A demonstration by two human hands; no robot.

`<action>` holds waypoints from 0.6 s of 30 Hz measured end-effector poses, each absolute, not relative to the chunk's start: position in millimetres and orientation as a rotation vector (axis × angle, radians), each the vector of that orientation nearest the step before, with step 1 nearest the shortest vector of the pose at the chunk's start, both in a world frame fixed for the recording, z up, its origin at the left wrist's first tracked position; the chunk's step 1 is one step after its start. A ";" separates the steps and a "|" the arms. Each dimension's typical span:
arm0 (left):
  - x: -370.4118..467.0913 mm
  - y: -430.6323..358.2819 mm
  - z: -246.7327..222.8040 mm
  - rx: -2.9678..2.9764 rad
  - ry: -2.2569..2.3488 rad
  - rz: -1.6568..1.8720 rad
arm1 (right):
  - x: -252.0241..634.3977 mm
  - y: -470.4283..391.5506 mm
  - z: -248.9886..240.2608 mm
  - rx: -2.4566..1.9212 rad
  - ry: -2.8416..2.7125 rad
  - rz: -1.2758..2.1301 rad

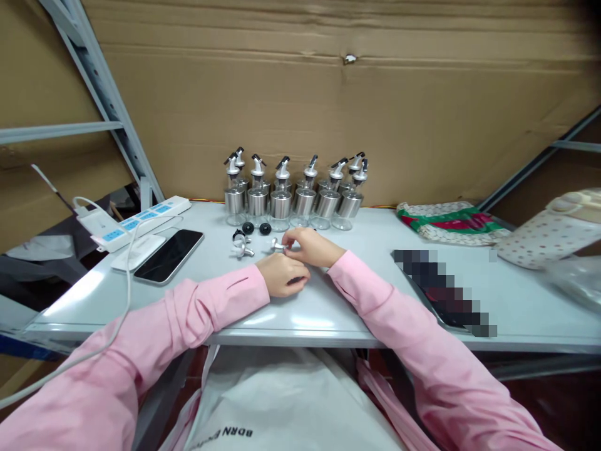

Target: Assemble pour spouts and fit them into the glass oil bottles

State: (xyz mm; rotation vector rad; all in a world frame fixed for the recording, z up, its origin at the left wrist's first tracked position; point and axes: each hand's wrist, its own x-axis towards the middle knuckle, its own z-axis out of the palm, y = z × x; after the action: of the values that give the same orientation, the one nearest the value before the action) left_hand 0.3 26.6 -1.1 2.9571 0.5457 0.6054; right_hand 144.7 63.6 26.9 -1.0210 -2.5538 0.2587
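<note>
My right hand (307, 247) is closed, its fingertips pinching the end of a silver pourer spout (276, 245) just above the table. Right in front of it my left hand (283, 275) rests low over the table with its fingers curled. Something dark shows beneath those fingers, too small to name. To the left lie loose silver spout pieces (243, 251) and two round black caps (265, 228). Behind them stand several glass bottles with steel sleeves (280, 205), each topped by a silver pourer with a black flap.
A phone (169, 257) and a white power strip (141, 222) with a cable lie on the left of the table (300, 322). At the right are a blurred-out dark flat object (441, 291), a patterned cloth (451, 220) and a dotted bag (547, 228). Cardboard (300, 100) closes off the back.
</note>
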 end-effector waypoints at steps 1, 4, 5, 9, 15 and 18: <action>-1.7 28.1 -2.2 2.954 0.540 0.647 | 148.6 62.6 30.9 -1.064 -2.506 0.280; -13.1 34.8 -4.5 2.906 0.628 0.884 | 163.6 61.2 43.0 -1.147 -2.376 0.312; -18.1 37.7 -4.5 2.880 0.695 0.991 | 169.0 61.5 46.5 -1.174 -2.340 0.326; -33.8 49.8 -1.0 2.769 0.816 1.300 | 183.8 63.3 55.6 -1.321 -2.270 0.457; -33.3 53.5 3.1 2.917 0.801 1.128 | 182.8 60.6 57.8 -1.199 -2.289 0.748; -31.2 51.2 2.3 3.030 0.814 0.951 | 181.6 60.7 56.1 -1.129 -2.310 0.780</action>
State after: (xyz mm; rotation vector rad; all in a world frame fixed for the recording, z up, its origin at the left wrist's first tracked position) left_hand -31.2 51.2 2.3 3.0296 0.8139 0.9510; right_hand 181.6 60.7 56.1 -1.1293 -2.3102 0.7804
